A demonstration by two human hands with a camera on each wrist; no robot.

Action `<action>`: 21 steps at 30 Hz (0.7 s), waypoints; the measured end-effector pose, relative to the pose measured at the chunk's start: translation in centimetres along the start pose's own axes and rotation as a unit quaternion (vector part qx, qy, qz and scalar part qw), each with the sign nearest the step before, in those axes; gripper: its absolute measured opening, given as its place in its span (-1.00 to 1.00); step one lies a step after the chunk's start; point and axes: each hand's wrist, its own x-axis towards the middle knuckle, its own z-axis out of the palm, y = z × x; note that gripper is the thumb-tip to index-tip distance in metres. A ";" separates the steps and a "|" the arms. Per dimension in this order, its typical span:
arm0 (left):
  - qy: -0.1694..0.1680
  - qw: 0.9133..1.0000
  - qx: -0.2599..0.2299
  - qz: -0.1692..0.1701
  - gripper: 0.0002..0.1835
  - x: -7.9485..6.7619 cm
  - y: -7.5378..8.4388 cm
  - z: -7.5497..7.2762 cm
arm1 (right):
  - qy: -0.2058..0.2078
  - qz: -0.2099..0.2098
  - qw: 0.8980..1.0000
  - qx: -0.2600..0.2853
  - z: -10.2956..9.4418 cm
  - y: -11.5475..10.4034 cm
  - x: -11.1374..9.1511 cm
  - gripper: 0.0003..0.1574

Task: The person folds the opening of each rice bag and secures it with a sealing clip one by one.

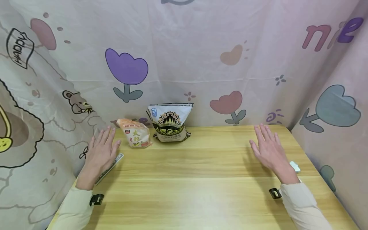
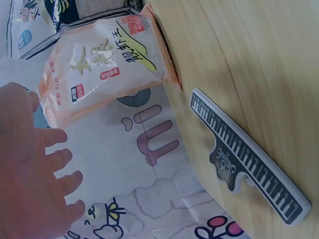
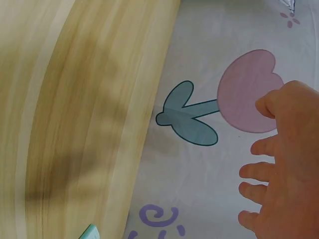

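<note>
My left hand (image 1: 101, 150) is held above the table's left side, fingers straight, holding nothing. Below it lies a long grey-and-black clip (image 2: 249, 157) printed with piano keys, partly hidden by the hand in the head view. Just beyond the fingers stands an orange-and-white food bag (image 1: 135, 133). To its right is a larger white-and-black rice bag (image 1: 170, 123), upright with its top folded flat. Over the right side hovers my right hand (image 1: 268, 147), fingers extended and nothing in it. A small pale-teal object (image 1: 294, 166) lies beside that wrist; its kind cannot be told.
The wooden table (image 1: 187, 191) reaches back to a printed curtain (image 1: 184, 64), which also hangs along both sides. Both bags stand near the table's back edge, left of the middle. A black wrist mount (image 1: 275, 193) sits at the right cuff, another (image 1: 96, 200) at the left.
</note>
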 end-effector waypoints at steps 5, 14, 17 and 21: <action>0.018 1.000 0.003 0.005 -0.28 0.1 0.6 0.1 | 0.021 -0.001 1.000 0.002 -0.2 -0.7 0.0 -0.21; 0.034 0.999 0.000 0.020 -0.32 0.0 1.9 0.1 | 0.056 -0.026 0.998 0.013 0.6 -2.7 0.6 -0.26; 0.029 0.999 -0.001 0.021 -0.32 0.0 2.5 0.0 | 0.054 -0.026 0.998 0.017 0.7 -3.3 0.7 -0.26; 0.026 1.000 -0.003 0.017 -0.32 -0.1 3.3 -0.4 | 0.055 -0.036 0.997 0.029 0.9 -4.2 1.2 -0.26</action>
